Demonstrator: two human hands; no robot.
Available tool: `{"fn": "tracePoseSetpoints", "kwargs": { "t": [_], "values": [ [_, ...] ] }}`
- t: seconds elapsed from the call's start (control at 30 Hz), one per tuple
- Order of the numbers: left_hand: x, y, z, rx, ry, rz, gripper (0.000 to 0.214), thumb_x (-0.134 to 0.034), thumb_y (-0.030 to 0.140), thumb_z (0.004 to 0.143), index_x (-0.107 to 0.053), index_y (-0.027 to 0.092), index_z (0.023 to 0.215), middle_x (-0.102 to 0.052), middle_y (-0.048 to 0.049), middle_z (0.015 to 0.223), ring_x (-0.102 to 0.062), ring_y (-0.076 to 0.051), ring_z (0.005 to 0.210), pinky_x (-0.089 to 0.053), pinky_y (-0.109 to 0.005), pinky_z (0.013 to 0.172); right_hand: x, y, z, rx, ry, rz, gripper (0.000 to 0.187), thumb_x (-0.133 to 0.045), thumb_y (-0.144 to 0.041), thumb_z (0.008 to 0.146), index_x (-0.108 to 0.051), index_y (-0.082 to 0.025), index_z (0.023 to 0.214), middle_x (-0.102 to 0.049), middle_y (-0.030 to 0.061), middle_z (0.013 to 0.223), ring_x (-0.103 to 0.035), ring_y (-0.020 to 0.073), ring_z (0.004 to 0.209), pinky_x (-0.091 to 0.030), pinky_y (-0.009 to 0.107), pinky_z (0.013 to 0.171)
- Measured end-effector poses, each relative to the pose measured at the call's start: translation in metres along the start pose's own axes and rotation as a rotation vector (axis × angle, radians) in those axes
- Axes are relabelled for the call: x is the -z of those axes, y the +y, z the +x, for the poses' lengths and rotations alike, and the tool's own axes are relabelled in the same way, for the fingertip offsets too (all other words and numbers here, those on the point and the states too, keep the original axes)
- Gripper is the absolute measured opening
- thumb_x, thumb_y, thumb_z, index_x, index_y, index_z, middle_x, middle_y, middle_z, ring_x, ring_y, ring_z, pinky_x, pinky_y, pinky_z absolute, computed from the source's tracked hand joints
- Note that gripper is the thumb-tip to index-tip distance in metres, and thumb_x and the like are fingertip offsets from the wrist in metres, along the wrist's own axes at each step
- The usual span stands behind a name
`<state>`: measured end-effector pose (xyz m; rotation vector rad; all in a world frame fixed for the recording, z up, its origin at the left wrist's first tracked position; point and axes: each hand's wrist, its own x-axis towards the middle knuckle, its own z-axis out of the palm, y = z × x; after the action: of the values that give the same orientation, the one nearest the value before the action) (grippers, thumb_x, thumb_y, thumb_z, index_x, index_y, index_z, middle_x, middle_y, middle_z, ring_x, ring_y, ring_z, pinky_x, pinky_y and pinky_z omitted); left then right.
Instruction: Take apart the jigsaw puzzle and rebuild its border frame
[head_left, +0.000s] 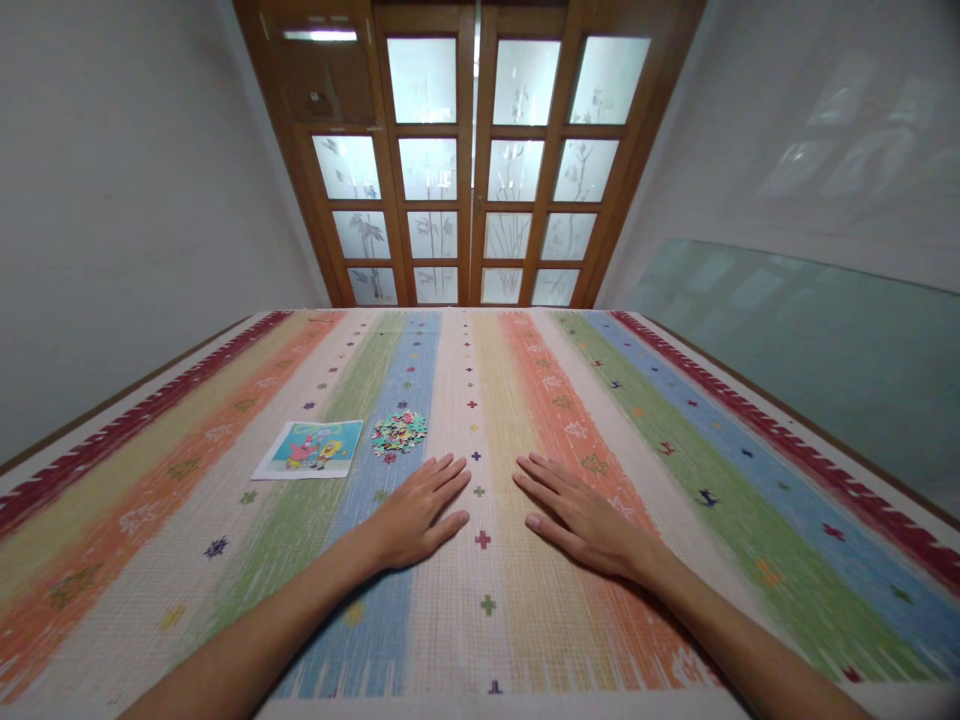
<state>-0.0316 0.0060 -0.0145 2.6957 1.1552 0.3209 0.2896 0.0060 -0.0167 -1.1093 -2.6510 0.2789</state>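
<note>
My left hand (422, 510) lies flat, palm down, on the striped cloth, its fingers stretched out and holding nothing. Just beyond it sits a heap of small colourful jigsaw puzzle pieces (400, 434), apart from the fingertips. To the left of that heap lies a picture sheet (319, 450) showing a pink starfish and a yellow sponge cartoon character on a blue background. My right hand (581, 510) also rests flat on the cloth, fingers extended and slightly apart, touching nothing else. A narrow gap of cloth separates the two hands.
The striped tablecloth (484, 640) covers a wide table with small printed crosses and figures. Wooden doors with frosted glass panes (472, 160) stand beyond the far edge. A greenish glass panel (795, 340) leans at the right wall; a plain wall (135, 200) is at left.
</note>
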Motion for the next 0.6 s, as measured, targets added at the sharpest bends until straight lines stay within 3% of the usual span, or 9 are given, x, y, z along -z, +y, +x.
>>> {"fn": "tracePoseSetpoints", "kwargs": {
  "t": [0.17, 0.6],
  "values": [
    [-0.0015, 0.0001, 0.0005, -0.009, -0.003, 0.024, 0.058, -0.034, 0.051, 0.108, -0.039, 0.019, 0.156, -0.033, -0.0105, 0.165, -0.026, -0.026, 0.155, -0.025, -0.049, 0.127, -0.0031, 0.0031, -0.0011, 0.023, 0.021, -0.003, 0.059, -0.042, -0.049, 0.107, -0.03, -0.027, 0.161, -0.027, 0.0054, 0.167, -0.023, 0.0282, 0.156, -0.026, 0.053, 0.127],
    [-0.0011, -0.0002, 0.001, -0.017, 0.006, 0.028, 0.058, -0.035, 0.051, 0.108, -0.039, 0.02, 0.156, -0.035, -0.011, 0.164, -0.028, -0.028, 0.154, -0.026, -0.051, 0.126, -0.0002, 0.0008, 0.0014, 0.004, 0.003, 0.006, 0.058, -0.04, -0.05, 0.108, -0.035, -0.027, 0.16, -0.029, 0.0058, 0.166, -0.025, 0.0282, 0.155, -0.024, 0.054, 0.127]
  ]
}}
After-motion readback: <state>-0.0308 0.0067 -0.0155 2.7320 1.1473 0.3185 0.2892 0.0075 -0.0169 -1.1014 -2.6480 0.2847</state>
